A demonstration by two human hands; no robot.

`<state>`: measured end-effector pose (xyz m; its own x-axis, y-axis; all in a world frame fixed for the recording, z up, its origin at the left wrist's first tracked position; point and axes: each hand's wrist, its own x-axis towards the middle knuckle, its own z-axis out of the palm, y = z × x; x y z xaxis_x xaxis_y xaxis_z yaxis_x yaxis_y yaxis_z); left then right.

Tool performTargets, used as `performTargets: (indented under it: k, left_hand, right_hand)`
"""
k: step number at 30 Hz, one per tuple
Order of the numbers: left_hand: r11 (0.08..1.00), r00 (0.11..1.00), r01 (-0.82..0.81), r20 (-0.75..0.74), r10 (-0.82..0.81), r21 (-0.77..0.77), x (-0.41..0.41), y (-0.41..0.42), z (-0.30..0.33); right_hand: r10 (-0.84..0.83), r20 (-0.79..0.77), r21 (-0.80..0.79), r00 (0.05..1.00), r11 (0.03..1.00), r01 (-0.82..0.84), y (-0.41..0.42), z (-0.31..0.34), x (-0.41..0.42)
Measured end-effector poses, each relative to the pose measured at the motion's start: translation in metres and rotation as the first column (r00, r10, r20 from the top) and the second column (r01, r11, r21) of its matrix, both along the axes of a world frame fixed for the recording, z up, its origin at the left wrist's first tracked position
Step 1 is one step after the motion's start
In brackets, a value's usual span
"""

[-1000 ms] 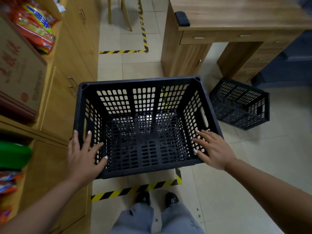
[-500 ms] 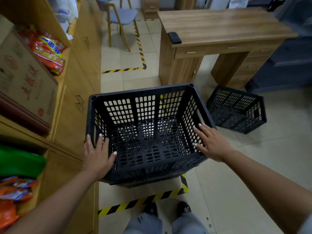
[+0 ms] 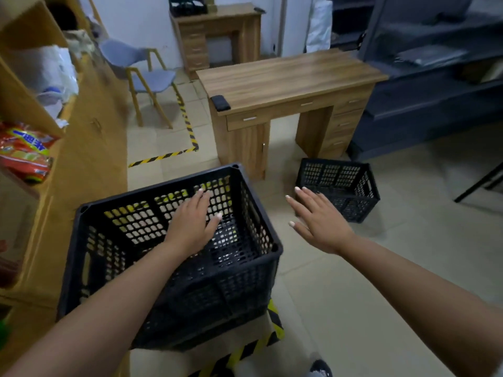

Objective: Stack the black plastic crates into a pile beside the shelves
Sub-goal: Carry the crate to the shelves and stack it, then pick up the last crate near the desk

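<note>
**Crates by the shelves, hands free**

Head view: the near black crate [image 3: 174, 257] stands on the floor against the wooden shelves [image 3: 81, 170]; the left hand [image 3: 190, 227] hangs above it, fingers straight, grasping nothing; the right hand [image 3: 318, 221] reaches, spread and empty, toward a second crate [image 3: 340, 186] beside the desk [image 3: 285, 77].

**Black crates, wood grain and hazard stripes**

Both perforated crates are showing solid black: the near crate [image 3: 174, 268] beside the shelves and the far crate [image 3: 337, 187] by the desk. The desk [image 3: 288, 77] is wearing a brown wood-grain pattern, and the shelves [image 3: 89, 164] are glowing yellowish wood. Floor tape [image 3: 163, 157] is running in yellow-and-black diagonal stripes over pale beige tiles. The chair [image 3: 147, 77] is showing a grey-blue seat on yellow-wood legs. The snack packet [image 3: 24, 151] is shining red with yellow and blue.
</note>
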<state>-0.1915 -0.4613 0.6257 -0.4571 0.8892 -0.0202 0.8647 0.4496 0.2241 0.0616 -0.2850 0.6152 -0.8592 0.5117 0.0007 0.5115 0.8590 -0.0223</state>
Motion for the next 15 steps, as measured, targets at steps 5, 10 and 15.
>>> performTargets:
  k: [5,10,15]
  left_hand:
    - [0.994,0.996,0.075,0.036,-0.077,0.078,0.074,0.1,0.02]
    - [0.985,0.987,0.154,0.04,-0.158,0.075,0.138,0.182,0.025]
    - [0.97,0.971,0.238,0.018,-0.239,0.049,0.174,0.247,0.024]
  right_hand:
    - [-0.064,-0.057,-0.002,0.996,0.998,0.064,0.067,0.017,0.073]
    - [-0.158,-0.066,0.003,0.985,0.987,0.159,0.129,0.024,0.142]
    - [-0.221,-0.058,-0.014,0.973,0.975,0.221,0.179,0.021,0.184]
